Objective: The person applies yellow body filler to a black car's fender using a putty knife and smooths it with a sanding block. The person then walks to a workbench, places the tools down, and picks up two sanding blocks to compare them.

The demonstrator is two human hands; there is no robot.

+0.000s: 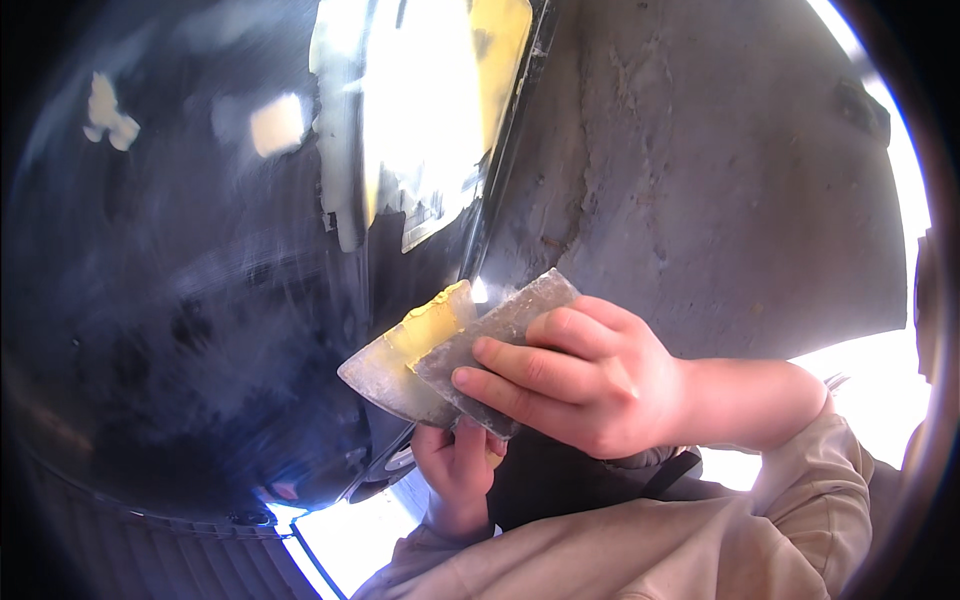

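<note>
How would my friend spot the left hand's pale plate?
Find the big dark glossy panel. At its lower right, the left hand holds a pale plate. Its yellow smear sets it apart from the darker grey plate in the right hand.

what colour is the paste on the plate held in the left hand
The paste is yellow; it shows best in the head view.

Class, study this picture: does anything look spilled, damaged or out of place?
The dark panel looks blotchy: two small pale patches at upper left and a large, ragged pale-and-yellow patch break its glossy surface. No spill is visible.
</note>
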